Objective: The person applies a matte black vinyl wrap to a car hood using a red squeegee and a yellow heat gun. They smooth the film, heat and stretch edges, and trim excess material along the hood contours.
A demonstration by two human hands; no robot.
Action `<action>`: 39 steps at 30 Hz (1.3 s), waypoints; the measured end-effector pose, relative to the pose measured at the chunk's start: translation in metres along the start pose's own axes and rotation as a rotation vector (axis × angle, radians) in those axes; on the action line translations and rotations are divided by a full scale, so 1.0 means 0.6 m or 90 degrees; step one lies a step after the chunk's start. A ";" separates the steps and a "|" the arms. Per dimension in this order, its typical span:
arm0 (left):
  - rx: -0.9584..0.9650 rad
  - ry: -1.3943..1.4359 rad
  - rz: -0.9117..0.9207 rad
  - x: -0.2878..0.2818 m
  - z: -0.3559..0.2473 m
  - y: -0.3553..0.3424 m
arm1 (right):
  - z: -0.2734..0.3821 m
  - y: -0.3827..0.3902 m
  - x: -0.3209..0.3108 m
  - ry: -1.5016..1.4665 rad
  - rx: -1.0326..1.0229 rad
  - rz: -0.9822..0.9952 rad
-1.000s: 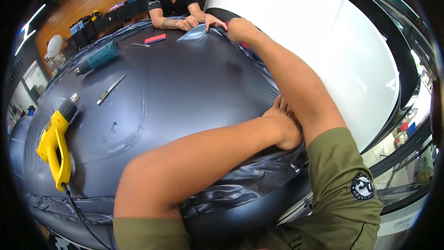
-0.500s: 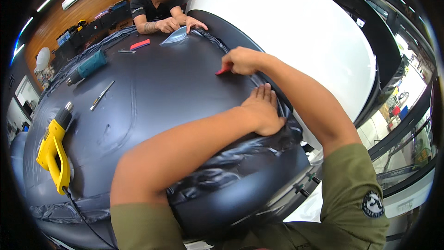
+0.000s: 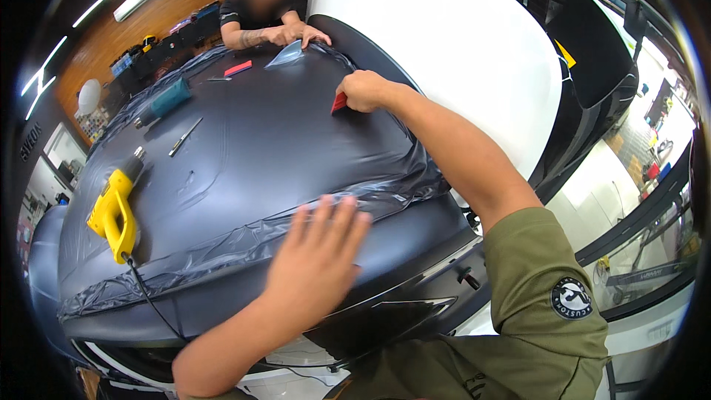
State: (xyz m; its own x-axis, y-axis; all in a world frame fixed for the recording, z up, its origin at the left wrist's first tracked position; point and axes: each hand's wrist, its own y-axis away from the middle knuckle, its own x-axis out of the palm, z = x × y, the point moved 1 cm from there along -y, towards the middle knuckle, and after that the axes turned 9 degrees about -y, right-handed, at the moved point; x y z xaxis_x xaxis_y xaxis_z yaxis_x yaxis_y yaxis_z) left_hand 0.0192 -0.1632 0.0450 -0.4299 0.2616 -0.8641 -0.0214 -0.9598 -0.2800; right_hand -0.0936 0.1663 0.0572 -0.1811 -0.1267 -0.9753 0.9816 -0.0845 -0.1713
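My right hand [image 3: 364,91] grips a red squeegee [image 3: 338,103] against the far right part of a car panel covered in dark satin film [image 3: 259,148]. Above the near edge of the panel, my left hand [image 3: 315,263] is open with its fingers spread, slightly blurred and holding nothing. Beneath and beyond its fingertips runs a band of loose, wrinkled film [image 3: 244,241] along that edge. A yellow heat gun [image 3: 113,211] lies on the film at the left, its black cord trailing off the near side.
Across the panel a co-worker [image 3: 259,18] leans in, hands beside a pale blue teardrop-shaped piece [image 3: 287,55]. A teal heat gun [image 3: 164,102], a slim pen-like knife [image 3: 185,137] and a red-and-blue squeegee [image 3: 238,68] lie on the film. White bodywork [image 3: 444,37] rises at the right.
My left hand has lifted off the film's right corner and swung left and nearer me. My right hand, still with the squeegee, has shifted slightly left and farther away. The view has shifted too.
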 end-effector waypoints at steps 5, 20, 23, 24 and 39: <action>-0.209 -0.011 -0.082 0.051 0.023 0.077 | 0.057 0.121 0.000 0.008 -0.043 0.058; -0.227 -0.004 -0.235 0.080 0.030 0.072 | 0.146 -0.152 -0.022 -0.035 -0.175 0.010; -0.248 0.005 -0.196 0.071 0.033 0.083 | 0.163 -0.211 0.046 0.046 -0.192 0.003; -0.275 -0.005 -0.174 0.067 0.034 0.095 | 0.177 -0.198 0.047 0.034 -0.200 0.002; -0.318 -0.018 -0.170 0.072 0.036 0.114 | 0.194 0.040 -0.059 -0.164 -0.184 0.018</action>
State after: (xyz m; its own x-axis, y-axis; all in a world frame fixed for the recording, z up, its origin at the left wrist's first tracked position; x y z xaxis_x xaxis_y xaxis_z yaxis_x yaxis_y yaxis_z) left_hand -0.0206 -0.2199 -0.0024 -0.4918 0.4790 -0.7271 0.2947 -0.6942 -0.6567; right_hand -0.0704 0.0536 0.1036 -0.1262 -0.3723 -0.9195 0.9563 0.2007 -0.2125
